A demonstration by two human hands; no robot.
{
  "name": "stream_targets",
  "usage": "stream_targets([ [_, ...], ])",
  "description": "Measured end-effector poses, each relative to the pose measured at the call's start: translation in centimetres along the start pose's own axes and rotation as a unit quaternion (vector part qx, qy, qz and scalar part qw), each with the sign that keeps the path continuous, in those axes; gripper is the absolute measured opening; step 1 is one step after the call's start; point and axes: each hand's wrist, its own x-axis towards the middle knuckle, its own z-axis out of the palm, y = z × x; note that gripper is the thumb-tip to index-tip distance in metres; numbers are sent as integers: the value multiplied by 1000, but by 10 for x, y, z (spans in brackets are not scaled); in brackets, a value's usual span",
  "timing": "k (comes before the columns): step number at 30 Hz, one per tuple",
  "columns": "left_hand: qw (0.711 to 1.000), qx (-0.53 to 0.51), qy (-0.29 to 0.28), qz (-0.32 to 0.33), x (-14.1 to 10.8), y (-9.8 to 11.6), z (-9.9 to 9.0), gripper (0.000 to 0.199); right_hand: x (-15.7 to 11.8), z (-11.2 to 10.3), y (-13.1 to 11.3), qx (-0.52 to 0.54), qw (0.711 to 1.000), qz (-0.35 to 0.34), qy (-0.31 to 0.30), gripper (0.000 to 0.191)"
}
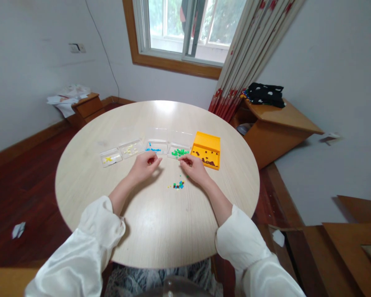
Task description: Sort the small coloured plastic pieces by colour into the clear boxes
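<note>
My left hand hovers just in front of the clear box of blue pieces, its fingers curled in toward the thumb. Anything in those fingers is too small to make out. My right hand is closed in a pinch at the front edge of the clear box of green pieces; what the fingertips hold, if anything, cannot be told. Between and below the hands, a small cluster of joined-looking coloured bricks lies on the table, in blue, green, brown and yellow. A few loose tiny pieces lie around it.
On the round wooden table, two more clear boxes hold yellow pieces and pale yellow pieces. An open orange box with brown pieces stands right of the green ones. Behind are a window and a curtain.
</note>
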Motion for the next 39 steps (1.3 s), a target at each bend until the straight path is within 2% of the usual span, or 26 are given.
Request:
stream_targets([
  [4,993,-43,-93,57,-11,11,25,23,7,-3,9,8,995,41,86,20],
  [8,983,-51,-150,89,-16,17,33,16,12,-7,18,19,990,71,122,23],
  [16,979,-40,-160,116,-15,13,30,24,14,-3,24,92,984,104,108,38],
  [20,971,-23,-179,156,-17,8,37,31,14,-2,22,112,980,110,120,39],
  [25,969,6,-179,173,-15,3,47,30,14,-1,24,107,981,104,128,38],
  [33,968,22,-183,170,-11,7,51,23,15,-1,26,107,982,86,133,37],
  [39,974,15,-173,143,-11,9,48,18,13,-2,19,106,986,75,106,34],
])
